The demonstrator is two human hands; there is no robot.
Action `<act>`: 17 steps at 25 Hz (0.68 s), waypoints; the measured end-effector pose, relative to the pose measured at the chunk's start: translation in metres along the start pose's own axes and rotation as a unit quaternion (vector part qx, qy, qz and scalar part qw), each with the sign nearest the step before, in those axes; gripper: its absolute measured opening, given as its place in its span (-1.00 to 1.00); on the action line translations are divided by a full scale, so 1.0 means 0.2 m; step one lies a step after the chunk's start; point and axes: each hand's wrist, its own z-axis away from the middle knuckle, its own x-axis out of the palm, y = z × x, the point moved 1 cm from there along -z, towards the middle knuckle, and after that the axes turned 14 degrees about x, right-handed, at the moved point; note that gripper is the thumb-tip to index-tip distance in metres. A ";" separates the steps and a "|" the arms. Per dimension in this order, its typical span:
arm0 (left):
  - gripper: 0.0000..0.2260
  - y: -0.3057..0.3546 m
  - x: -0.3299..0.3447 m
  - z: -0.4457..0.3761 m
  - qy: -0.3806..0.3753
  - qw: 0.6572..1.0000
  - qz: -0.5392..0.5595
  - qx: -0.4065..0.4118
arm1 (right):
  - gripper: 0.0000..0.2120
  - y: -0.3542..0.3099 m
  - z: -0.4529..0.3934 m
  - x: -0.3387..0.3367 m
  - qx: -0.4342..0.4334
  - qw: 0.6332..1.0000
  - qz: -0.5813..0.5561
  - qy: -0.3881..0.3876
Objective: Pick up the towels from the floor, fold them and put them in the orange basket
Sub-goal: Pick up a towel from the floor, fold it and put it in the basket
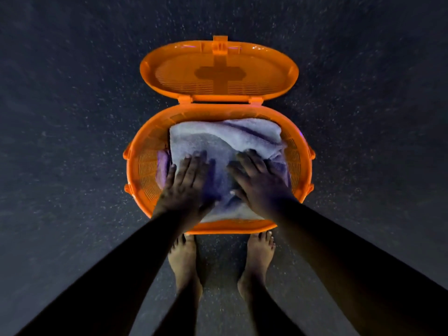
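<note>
Both our hands, the left hand [188, 180] and the right hand [259, 183], press flat with straight fingers on the folded towel [218, 139] inside the orange basket [143, 166]. It seems soft and light; we judge the folded edges the best hold.

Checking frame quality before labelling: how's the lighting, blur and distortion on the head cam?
Head view: dim overall, the floor dark and grainy; the orange basket is brightly lit with small glare spots on its lid; both hands, left hand and right hand, are slightly motion-blurred on the towel; wide-angle stretch splays the forearms.
</note>
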 end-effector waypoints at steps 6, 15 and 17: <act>0.11 0.07 0.14 -0.19 0.003 0.997 -0.070 0.038 | 0.12 0.17 -0.43 0.17 0.114 0.988 -0.006 -0.106; 0.17 0.02 0.07 -0.15 0.014 0.996 -0.035 0.075 | 0.17 0.04 -0.12 0.24 0.052 0.997 0.047 0.023; 0.23 -0.03 0.05 -0.18 0.002 0.994 -0.067 0.083 | 0.31 0.09 -0.05 0.28 0.067 0.996 0.055 -0.002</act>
